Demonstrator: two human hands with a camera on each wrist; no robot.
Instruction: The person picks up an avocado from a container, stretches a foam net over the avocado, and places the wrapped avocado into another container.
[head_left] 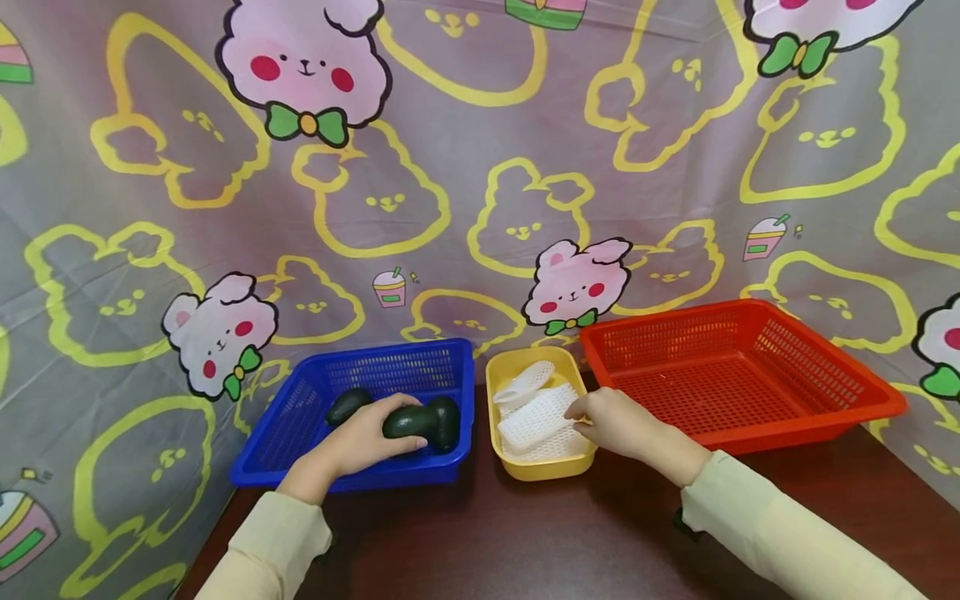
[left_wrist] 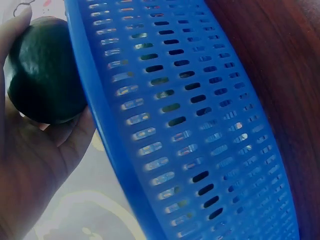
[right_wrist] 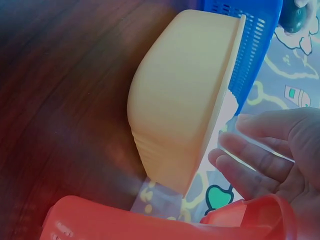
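Note:
My left hand [head_left: 363, 437] grips a dark green avocado [head_left: 408, 423], thumb on its near side and fingers behind it. In the left wrist view the same avocado [left_wrist: 45, 70] shows just past the rim of the blue basket [left_wrist: 170, 120]. Two more avocados [head_left: 349, 405] are visible in that basket. White foam net sleeves [head_left: 536, 418] lie in a small yellow bin [head_left: 543, 471]. Over the bin's right rim reaches my right hand [head_left: 618, 423], its fingertips beside the nets. In the right wrist view its fingers [right_wrist: 250, 155] are loosely bent and apart, nothing between them.
A large red basket [head_left: 750, 433] stands to the right of the yellow bin, close to my right forearm. Behind all three containers hangs a patterned cloth [head_left: 450, 133]. The dark brown table [head_left: 525, 542] extends in front of them.

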